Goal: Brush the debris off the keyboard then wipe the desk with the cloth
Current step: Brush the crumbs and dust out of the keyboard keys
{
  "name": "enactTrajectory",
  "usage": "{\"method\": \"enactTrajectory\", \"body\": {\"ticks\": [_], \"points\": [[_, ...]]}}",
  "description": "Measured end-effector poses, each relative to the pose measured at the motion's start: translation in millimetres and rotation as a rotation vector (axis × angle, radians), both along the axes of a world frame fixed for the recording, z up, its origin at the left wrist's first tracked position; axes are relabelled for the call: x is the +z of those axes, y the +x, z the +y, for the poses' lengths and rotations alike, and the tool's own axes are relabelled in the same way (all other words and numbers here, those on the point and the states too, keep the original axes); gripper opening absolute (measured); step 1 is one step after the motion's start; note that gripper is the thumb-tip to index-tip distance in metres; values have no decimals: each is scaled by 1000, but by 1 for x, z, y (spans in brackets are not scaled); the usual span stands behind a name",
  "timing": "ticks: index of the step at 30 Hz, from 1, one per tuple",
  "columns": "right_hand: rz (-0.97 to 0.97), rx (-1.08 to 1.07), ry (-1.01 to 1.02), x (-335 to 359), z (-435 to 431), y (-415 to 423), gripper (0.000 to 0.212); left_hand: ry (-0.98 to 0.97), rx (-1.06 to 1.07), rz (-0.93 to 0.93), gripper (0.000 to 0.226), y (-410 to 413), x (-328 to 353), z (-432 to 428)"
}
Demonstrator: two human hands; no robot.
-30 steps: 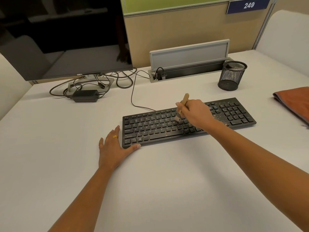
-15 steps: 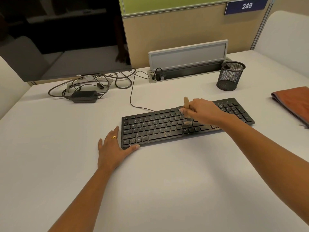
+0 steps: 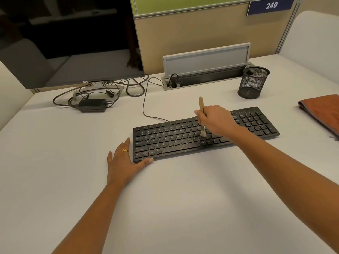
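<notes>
On the white tabletop (image 3: 183, 208), we press our left hand (image 3: 123, 163) flat, fingers spread, thumb against the near-left corner of the black keyboard (image 3: 170, 142). Pale debris (image 3: 180, 147) speckles its lower keys. Our right hand (image 3: 216, 120) pinches a wooden-handled brush (image 3: 201, 114), held nearly upright, bristles on the keys right of centre. At the far right edge lies the folded orange cloth (image 3: 322, 110), well apart from the keyboard.
</notes>
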State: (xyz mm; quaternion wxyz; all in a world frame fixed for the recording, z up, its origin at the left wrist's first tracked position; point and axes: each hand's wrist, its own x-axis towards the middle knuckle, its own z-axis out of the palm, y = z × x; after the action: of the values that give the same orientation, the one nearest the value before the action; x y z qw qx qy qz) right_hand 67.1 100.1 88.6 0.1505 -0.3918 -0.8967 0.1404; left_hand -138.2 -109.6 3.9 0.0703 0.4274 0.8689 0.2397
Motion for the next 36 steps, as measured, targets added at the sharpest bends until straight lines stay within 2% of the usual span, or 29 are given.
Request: {"method": "enactTrajectory", "body": {"ticks": [4,10,14,17,22,24,28,33,36], "points": [[54,-17,-27,-3,-1,-5,50,0,1,-1,119,0,-1,0],[-53,28,-75,-1,-2,-10,44,-2,0,-2,118,-1,-2,1],[132,21,-173,1,-3,-13,46,-3,0,-2,118,-1,-2,0],[129,81,-254,2,-7,-12,43,2,0,-2,118,-1,-1,0],[-101,-36,-42,4,1,-10,39,-4,1,-1,118,0,-1,0],[-83,-60,-22,5,3,-10,38,-4,0,0,118,0,-1,0],[107,-23,-92,4,3,-11,48,1,-1,4,120,0,0,0],[-9,1,-122,-3,0,-10,46,2,-3,-4,120,0,0,0],[31,-12,-145,-2,1,-12,47,3,-2,-3,120,0,0,0]]}}
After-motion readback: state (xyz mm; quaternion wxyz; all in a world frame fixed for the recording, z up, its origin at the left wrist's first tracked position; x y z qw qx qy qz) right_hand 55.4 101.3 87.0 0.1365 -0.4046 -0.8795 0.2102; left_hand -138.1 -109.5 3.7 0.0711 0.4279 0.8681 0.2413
